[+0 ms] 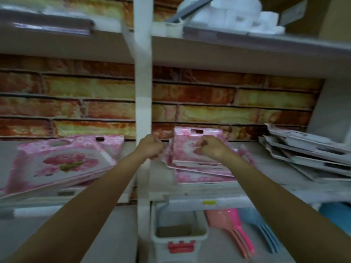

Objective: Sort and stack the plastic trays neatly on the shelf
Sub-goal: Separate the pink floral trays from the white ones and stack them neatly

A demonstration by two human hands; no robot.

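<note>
A loose stack of small pink floral plastic trays [190, 149] lies on the middle shelf [209, 188], right of the white upright post [143, 103]. My right hand [209, 149] hovers over the top tray with curled fingers; whether it grips the tray is unclear. My left hand [151, 147] is a closed fist in front of the post, at the stack's left edge, holding nothing I can see. A pile of larger pink floral trays [62, 164] lies tilted on the shelf to the left. White-grey trays [307, 156] are stacked unevenly at the right.
The upper shelf carries white packaged goods [237, 14] and a wrapped flat item [53, 25]. Below the tray shelf stand a white basket with a red clip [178, 238] and pink and blue plastic scoops [245, 230]. A brick-pattern wall backs the shelves.
</note>
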